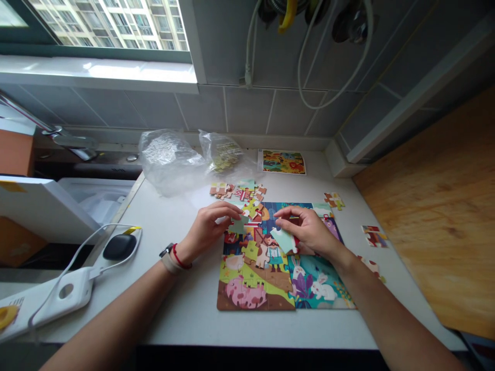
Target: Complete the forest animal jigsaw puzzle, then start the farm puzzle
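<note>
My left hand (207,230) pinches a green jigsaw piece (237,225) just above the upper middle of a partly assembled farm-animal jigsaw puzzle (266,273). My right hand (305,230) grips a pale mint jigsaw piece (283,240) over the puzzle's right side, a short way from the green piece. The puzzle shows a pig, a farmer and white rabbits. Behind it lies a small heap of loose pieces (237,190). Other loose pieces (334,201) lie to the right, and more (374,236) sit near the white counter's (185,324) right end.
A printed picture card (283,162) and crumpled clear plastic bags (169,159) lie at the back of the counter. On the left are a white power bank (62,293) with a cable and a black oval device (119,246). A wooden board (436,216) stands to the right, beyond the counter's end.
</note>
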`<state>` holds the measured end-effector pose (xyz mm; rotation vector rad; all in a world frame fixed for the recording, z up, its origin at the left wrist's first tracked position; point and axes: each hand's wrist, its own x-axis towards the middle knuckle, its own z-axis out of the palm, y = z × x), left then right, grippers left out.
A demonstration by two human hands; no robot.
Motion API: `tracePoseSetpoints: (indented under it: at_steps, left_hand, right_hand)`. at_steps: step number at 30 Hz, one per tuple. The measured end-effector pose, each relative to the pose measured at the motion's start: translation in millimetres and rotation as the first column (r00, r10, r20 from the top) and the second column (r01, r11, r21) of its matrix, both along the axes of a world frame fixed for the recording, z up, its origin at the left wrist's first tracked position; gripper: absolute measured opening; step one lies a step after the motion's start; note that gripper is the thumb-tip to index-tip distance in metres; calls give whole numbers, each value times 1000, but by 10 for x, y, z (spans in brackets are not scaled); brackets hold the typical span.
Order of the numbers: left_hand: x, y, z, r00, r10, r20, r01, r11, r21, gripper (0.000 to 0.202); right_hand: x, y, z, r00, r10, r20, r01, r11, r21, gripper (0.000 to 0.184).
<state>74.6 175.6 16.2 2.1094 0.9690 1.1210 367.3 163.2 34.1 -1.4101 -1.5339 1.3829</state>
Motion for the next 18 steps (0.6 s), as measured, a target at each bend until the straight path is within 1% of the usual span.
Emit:
tracePoseSetpoints:
  at_steps: [3,5,9,12,13,15,16,18]
  left_hand:
    - [-6,5,-24,999,-2,-54,5,998,64,31]
    - [-7,6,-29,998,-1,-68,7,997,76,31]
    - [0,0,-1,998,9,-66,-4,997,72,35]
    - [1,-1,20,998,11,-67,-6,998,67,37]
    - [0,0,24,998,10,-69,-5,998,67,37]
    - [-3,-3,25,996,0,-92,6,997,73,35]
    - [-3,-8,21,992,-10,-125,20,997,80,34]
    - [4,-28,0,970,-33,-239,57,994,93,30]
  right_hand:
    - [1,-21,22,1000,7,-18,-8,998,-67,36]
    - [8,-20,29,997,-4,-76,-2,997,-81,39]
    - [27,-3,5,977,-72,-199,48,991,-126,54]
    - [48,11,-31,964,-138,-227,103,982,-158,64]
    - [57,17,-42,961,-160,-224,125,979,-159,64]
    - [75,31,-62,956,-204,-209,174,973,-154,58]
    - [83,39,-73,952,-228,-203,200,968,-149,53]
    - [94,56,-101,943,-266,-201,241,960,-139,46]
